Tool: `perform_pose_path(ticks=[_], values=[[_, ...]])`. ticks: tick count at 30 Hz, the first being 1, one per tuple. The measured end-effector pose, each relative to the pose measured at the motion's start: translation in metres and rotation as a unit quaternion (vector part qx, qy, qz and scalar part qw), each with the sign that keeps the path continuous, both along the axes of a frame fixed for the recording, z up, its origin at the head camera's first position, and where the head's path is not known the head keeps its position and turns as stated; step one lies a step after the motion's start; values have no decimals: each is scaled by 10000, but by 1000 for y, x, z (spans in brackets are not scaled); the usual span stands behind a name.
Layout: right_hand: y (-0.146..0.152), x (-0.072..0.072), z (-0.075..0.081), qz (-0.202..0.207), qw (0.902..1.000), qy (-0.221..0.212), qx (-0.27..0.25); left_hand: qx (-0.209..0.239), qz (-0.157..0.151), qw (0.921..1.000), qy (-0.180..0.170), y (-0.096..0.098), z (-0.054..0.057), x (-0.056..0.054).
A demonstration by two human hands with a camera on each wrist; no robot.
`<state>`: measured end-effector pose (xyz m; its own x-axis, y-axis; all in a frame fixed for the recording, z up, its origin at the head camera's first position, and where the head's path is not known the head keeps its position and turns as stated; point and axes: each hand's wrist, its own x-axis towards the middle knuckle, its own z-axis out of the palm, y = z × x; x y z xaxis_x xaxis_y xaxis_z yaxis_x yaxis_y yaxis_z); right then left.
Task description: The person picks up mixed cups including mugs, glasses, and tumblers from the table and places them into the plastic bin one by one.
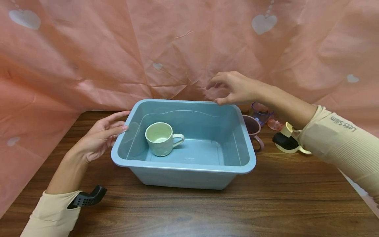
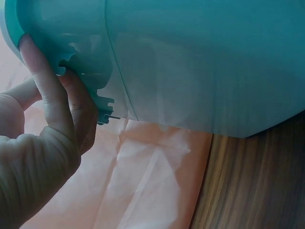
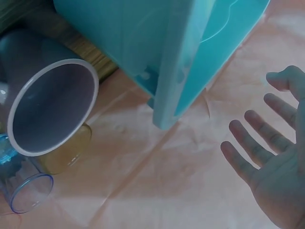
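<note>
A blue plastic tub [image 1: 189,179] stands on the table with a pale green mug [image 1: 160,140] upright inside it, toward the left. At the tub's left rim is my left hand [image 1: 99,135], holding the edge lightly between thumb and fingers; the left wrist view shows the fingers [image 2: 52,95] against that rim. My right hand [image 1: 235,87] hovers over the tub's back right corner with nothing in it. Its fingers are spread and apart from the tub in the right wrist view. Right of the tub stands a mauve mug [image 1: 251,125], partly hidden by the tub.
Beyond the mauve mug are a clear purple-rimmed cup [image 1: 260,113], a small pink clear item [image 1: 274,124] and a cream-and-black item [image 1: 285,141], partly covered by the right sleeve. A pink heart-patterned cloth [image 1: 183,49] hangs behind the wooden table [image 1: 189,214].
</note>
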<state>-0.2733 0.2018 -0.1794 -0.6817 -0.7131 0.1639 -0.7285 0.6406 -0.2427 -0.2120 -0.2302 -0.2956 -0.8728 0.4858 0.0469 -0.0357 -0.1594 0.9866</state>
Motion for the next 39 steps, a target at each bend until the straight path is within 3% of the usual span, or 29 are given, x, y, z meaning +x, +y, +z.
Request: perform_pose_path(ticks=[9, 17, 31, 39], values=[[14, 2, -2, -80, 9998, 96, -166, 28, -9, 10000, -21, -1, -1, 0], [27, 5, 0, -438, 9987, 116, -228, 72, -68, 10000, -7, -2, 0, 1], [46, 3, -1, -594, 9976, 360, -2, 94, 2, 10000, 10, -2, 0, 1], [59, 6, -7, -732, 9967, 286, 209, 76, -13, 10000, 5, -1, 1, 2]])
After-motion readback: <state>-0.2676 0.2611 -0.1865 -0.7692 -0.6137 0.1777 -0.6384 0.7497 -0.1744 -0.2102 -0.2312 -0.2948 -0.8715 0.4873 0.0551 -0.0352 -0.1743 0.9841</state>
